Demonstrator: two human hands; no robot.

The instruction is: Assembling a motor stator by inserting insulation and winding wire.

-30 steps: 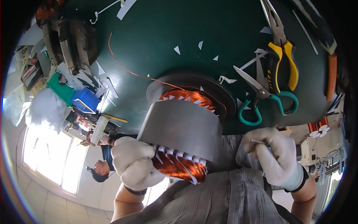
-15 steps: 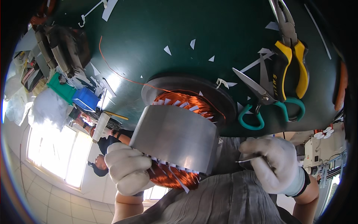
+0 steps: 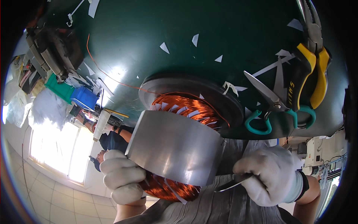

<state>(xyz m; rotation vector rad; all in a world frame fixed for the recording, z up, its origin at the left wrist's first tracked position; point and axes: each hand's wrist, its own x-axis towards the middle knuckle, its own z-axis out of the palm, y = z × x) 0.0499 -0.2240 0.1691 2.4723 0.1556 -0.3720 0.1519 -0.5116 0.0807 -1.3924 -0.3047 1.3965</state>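
The white-gloved left hand (image 3: 123,177) has its fingers curled; the white-gloved right hand (image 3: 266,175) (dark band (image 3: 305,187) at its wrist) pinches between thumb and bent fingers.

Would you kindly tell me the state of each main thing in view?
Metal cylinder: tilted
Copper windings: showing at both cylinder ends
Left hand: gloved, fingers curled on the cylinder's lower end
Right hand: gloved, closed
Thin metal tool: held in the right hand
Copper wire: one end loose, curved
Scissors: open, unheld
Pliers: handles apart, unheld
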